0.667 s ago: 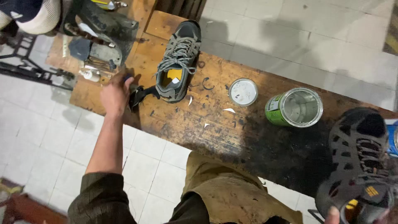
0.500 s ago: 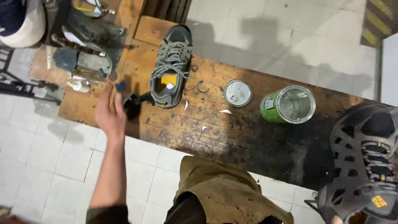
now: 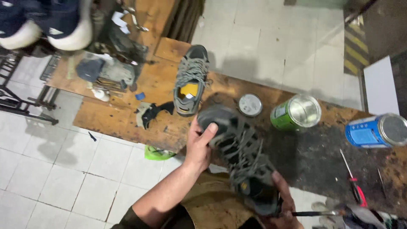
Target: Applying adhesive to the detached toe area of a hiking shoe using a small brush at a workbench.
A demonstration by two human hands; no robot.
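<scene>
Grip, left hand (image 3: 198, 146): clasped round the toe of a dark grey shoe (image 3: 239, 159), thumb lying over the toe cap.
Grip, right hand (image 3: 285, 202): cupped under the heel end, fingers wrapped on the shoe; a thin metal tool (image 3: 316, 213) sticks out beside it, whether held I cannot tell.
Shoe in hand: lifted clear of the workbench (image 3: 127, 121), laces up, between bench edge and lap.
Matching shoe (image 3: 190, 80): resting on the bench, yellow insole showing.
Nearby: round lid (image 3: 250, 104), green tin (image 3: 296, 113), blue tin (image 3: 375, 130), red-handled screwdriver (image 3: 354, 182).
Step, judged: inspection or positioning of the held shoe.
Next move calls for: steady two-handed support, toe kept firm.
</scene>
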